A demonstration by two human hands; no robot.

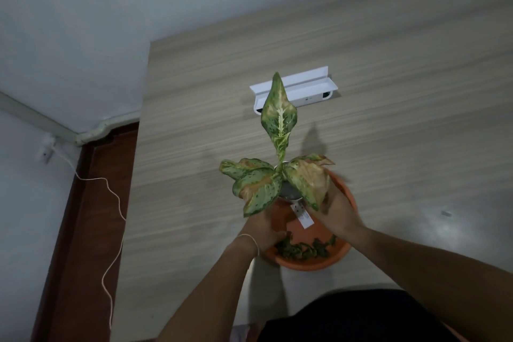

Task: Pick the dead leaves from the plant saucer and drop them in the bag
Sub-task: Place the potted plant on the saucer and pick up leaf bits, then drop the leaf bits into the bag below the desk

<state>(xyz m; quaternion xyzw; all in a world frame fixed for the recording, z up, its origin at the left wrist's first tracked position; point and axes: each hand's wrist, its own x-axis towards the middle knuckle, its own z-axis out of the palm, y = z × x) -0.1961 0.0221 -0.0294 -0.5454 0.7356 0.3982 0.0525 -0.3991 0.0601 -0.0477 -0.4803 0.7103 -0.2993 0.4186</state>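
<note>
Two hands of yours cup a small potted plant [280, 164] above an orange saucer [344, 191].
Your left hand [263, 226] and right hand [334, 209] both grasp its pot; dead leaves [304, 249] lie along the saucer's near edge. The pot's white label [302, 215] is too blurred to read.

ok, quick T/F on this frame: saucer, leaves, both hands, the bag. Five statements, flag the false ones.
1. Dead leaves lie in the near part of the orange saucer. True.
2. The left hand and right hand are both at the potted plant. True.
3. A bag sits open beside the saucer. False: no bag is in view.
4. The saucer is blue. False: it is orange.
5. A white shelf-like fixture lies beyond the plant. True.
</note>
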